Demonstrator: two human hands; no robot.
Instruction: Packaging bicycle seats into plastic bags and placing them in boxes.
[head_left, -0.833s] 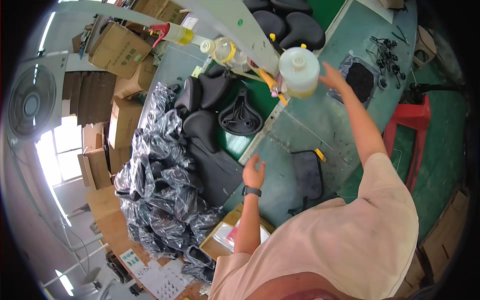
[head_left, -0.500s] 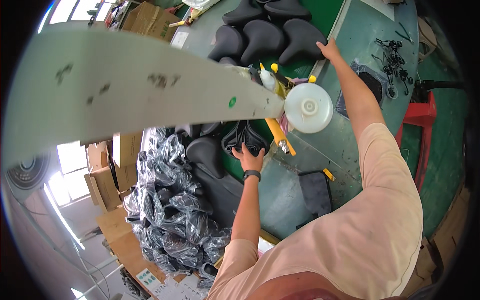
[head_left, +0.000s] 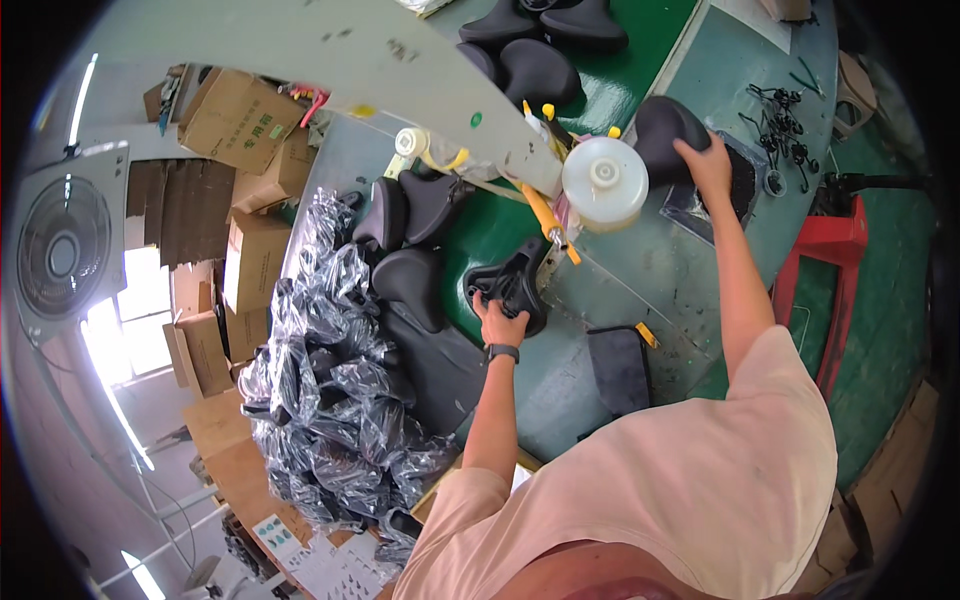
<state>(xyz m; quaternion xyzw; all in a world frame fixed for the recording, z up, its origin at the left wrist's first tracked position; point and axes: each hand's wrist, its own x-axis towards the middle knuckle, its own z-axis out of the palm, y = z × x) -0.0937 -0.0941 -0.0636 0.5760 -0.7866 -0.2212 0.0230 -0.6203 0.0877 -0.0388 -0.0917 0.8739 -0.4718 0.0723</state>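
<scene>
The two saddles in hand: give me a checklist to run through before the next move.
1. Left hand on the upturned saddle: ok, its fingers are on the underside.
2. Right hand on the dark saddle: ok, it grips one side.
3. Underside of the dark saddle open to view: not ok, its smooth top faces the camera.
4. Gap between the dark saddle and the white bottle: cannot tell, they look close in this single view.
5. Dark saddle off the table: cannot tell, its height is unclear.
</scene>
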